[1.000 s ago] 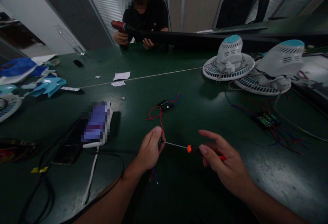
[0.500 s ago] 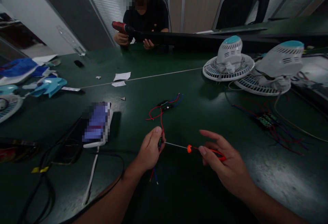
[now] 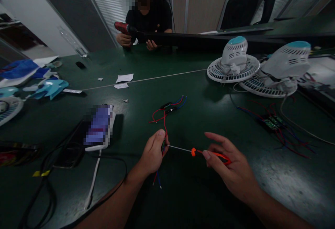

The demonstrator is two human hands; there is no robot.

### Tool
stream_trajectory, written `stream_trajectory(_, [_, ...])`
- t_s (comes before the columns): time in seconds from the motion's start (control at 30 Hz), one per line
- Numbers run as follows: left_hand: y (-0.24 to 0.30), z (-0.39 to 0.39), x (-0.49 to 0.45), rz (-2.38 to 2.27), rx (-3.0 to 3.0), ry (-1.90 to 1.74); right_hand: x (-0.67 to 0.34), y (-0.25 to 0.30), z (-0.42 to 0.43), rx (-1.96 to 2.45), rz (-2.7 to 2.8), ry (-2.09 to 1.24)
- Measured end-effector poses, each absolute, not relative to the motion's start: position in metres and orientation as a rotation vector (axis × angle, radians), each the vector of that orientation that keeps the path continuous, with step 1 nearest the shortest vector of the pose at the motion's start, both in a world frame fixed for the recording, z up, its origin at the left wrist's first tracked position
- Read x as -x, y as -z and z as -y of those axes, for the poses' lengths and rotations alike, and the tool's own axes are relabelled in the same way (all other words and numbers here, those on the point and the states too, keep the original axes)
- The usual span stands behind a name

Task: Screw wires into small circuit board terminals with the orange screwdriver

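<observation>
My left hand is closed around a small dark part with red and blue wires hanging below it. A red wire runs up from it to a small circuit board lying on the green table. My right hand grips the orange handle of a thin screwdriver, with the forefinger stretched out. The metal shaft points left and its tip meets the part in my left hand.
Two white fan heads lie at the right, with a wired board near them. A phone and black cables sit at the left. Across the table a person holds a red power drill. Paper scraps lie mid-table.
My right hand's fingers have shifted slightly on the screwdriver handle. Everything else stays where it was.
</observation>
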State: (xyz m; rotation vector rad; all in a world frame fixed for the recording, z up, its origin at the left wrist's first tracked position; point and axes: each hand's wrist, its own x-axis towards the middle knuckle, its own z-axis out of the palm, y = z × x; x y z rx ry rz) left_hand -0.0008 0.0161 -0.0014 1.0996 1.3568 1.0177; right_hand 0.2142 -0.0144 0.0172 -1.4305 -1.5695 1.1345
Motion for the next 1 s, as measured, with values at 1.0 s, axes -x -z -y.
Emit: stream_trajectory(1.0, [0.0015,-0.0154,0.0012,-1.328,-1.109,-1.028,-0.2122,-0.0175,0.0141,1.37,1.573,-1.083])
